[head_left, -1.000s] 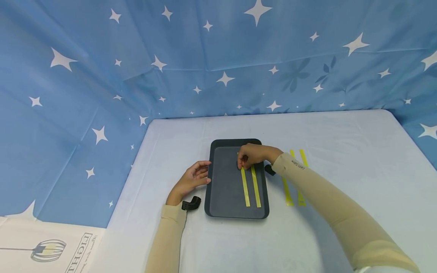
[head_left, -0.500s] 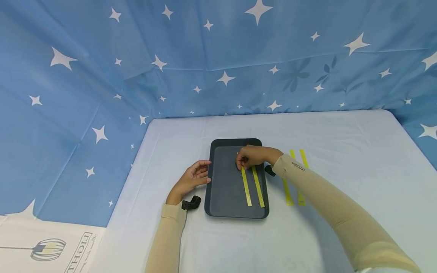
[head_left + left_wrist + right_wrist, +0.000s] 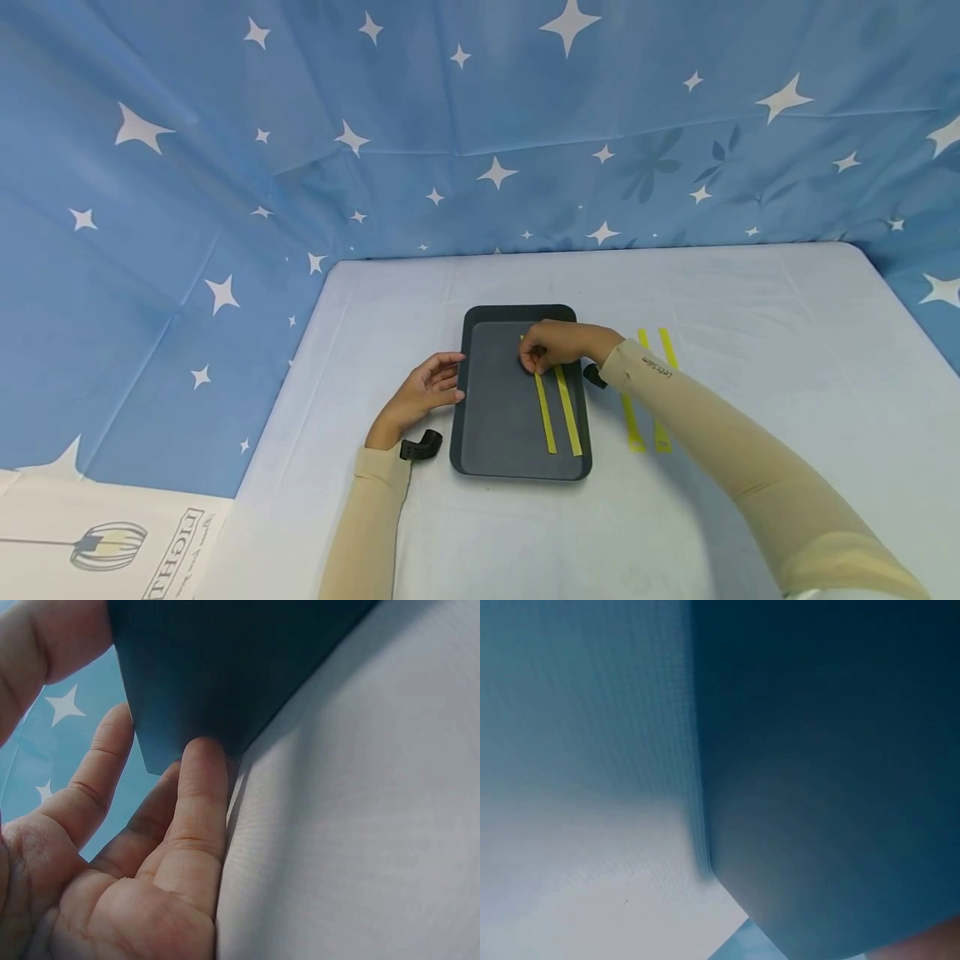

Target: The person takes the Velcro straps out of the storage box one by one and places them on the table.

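Right grip (image 3: 558, 340) pinches a yellow strip (image 3: 546, 414) lying in the dark tray (image 3: 495, 400), center of frame; a second strip (image 3: 567, 410) sits just right of it. Left grip (image 3: 422, 390) released, fingers relaxed, fingertips touching tray's left side. Two more strips (image 3: 662, 437) on the white bench (image 3: 525, 533) right of tray, partly behind the right sleeve (image 3: 720, 433). Sleeve print appears to read "LetsSlim". Cream cloth (image 3: 45, 575), lower left: boxed "LIGHT", mirrored; smaller script beside it illegible.

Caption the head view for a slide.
The right hand pinches a yellow strip in a dark tray; the left hand touches the tray's side.
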`<state>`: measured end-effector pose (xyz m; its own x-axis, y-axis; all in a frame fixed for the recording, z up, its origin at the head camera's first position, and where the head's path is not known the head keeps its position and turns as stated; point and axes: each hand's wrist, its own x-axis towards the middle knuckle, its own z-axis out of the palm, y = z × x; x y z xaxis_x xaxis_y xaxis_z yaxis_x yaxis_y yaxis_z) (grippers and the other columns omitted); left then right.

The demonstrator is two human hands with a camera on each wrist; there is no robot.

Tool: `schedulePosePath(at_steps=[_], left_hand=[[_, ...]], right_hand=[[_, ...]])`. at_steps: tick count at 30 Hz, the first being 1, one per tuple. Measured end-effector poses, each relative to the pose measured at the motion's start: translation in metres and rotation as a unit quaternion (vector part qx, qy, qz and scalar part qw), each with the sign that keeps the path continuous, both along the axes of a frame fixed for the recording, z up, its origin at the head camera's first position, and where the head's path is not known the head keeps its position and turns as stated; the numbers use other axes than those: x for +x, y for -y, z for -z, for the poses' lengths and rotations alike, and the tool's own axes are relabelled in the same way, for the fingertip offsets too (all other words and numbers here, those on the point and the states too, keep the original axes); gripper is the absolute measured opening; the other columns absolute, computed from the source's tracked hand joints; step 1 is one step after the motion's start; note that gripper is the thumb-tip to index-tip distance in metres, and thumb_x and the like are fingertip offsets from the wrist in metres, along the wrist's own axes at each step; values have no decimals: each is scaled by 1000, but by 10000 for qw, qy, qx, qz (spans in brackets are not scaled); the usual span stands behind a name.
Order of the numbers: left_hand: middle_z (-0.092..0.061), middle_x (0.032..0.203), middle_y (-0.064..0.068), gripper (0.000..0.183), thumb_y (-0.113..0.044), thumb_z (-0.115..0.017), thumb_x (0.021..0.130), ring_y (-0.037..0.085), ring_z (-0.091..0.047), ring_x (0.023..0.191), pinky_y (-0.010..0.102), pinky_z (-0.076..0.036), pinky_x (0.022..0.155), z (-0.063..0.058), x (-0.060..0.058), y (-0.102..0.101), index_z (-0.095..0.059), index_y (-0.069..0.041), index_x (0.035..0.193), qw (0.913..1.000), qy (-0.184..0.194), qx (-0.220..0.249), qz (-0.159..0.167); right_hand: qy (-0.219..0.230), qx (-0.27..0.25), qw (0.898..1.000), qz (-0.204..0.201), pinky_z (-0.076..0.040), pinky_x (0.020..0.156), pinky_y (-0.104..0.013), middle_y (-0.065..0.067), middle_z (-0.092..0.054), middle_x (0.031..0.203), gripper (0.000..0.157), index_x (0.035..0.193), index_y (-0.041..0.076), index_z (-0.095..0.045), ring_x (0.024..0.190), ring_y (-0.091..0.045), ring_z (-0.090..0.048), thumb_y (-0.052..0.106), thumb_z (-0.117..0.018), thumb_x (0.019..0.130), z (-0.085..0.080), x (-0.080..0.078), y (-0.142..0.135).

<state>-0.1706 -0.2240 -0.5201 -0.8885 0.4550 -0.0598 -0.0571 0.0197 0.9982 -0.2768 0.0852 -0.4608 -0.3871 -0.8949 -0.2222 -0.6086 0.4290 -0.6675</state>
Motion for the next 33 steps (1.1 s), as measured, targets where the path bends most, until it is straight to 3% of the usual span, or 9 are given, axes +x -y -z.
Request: schedulePosePath(at_steps=[8, 13, 17, 20, 23, 26, 28, 33], left_hand=[[-41, 160, 36, 70, 6, -72, 98, 41, -50, 145, 25, -54, 106, 1, -1, 0, -38, 12, 158, 10000, -13, -7, -19], [-42, 159, 36, 70, 6, -73, 97, 40, -51, 144, 25, -54, 106, 1, -1, 0, -39, 13, 158, 10000, -27, -20, -39], [-42, 159, 36, 70, 7, -72, 98, 42, -50, 144, 25, -54, 106, 0, -1, 0, -38, 13, 158, 10000, -41, 0, -24], [-41, 159, 37, 70, 6, -72, 98, 44, -49, 145, 24, -55, 105, 0, -1, -1, -38, 13, 158, 10000, -41, 24, -8], [-41, 160, 37, 70, 7, -72, 98, 47, -47, 146, 24, -55, 105, 0, -1, -1, -38, 13, 158, 10000, -41, 40, 13], [-41, 159, 36, 70, 7, -72, 98, 48, -46, 147, 24, -55, 104, 0, -1, -2, -38, 13, 158, 10000, -18, 37, 14], [-41, 159, 35, 69, 7, -72, 97, 46, -45, 147, 23, -55, 104, 0, -1, -2, -39, 12, 158, 10000, -8, -9, -27], [-43, 158, 35, 69, 8, -71, 97, 44, -48, 146, 24, -55, 105, 0, -1, -1, -39, 12, 157, 9999, 50, -28, -86]], right_hand=[[15, -194, 9998, 99, -47, 72, -30, 2, -59, 84, 20, 84, 9, -70, 75, -10, -49, -5, -74, 99, -6, 1, -5], [-138, -594, 9980, 178, -45, 82, -39, -5, -48, 99, 17, 84, 7, -72, 95, -22, -44, -4, -78, 96, -13, 3, -7], [-109, -784, 9965, 276, -47, 90, -47, -20, -51, 124, 17, 85, 7, -72, 115, -33, -48, -4, -76, 98, -17, 5, -8], [-40, -920, 9950, 395, -51, 87, -45, -22, -58, 127, 16, 90, 8, -71, 106, -32, -57, -3, -72, 101, -17, 5, -11], [46, -1112, 9923, 537, -50, 77, -37, -11, -65, 104, 15, 94, 8, -69, 80, -21, -55, -2, -69, 104, -16, 6, -13], [176, -1384, 9878, 686, -50, 74, -33, -2, -65, 93, 10, 98, 5, -68, 77, -19, -55, -1, -67, 105, -17, 8, -16], [271, -1578, 9842, 757, -51, 75, -32, -4, -66, 95, 5, 107, -2, -71, 80, -24, -58, -2, -66, 106, -18, 11, -18], [360, -1889, 9760, 1019, -50, 73, -31, -21, -68, 103, 24, 127, -10, -73, 81, -32, -57, -3, -64, 106, -22, 19, -24]])
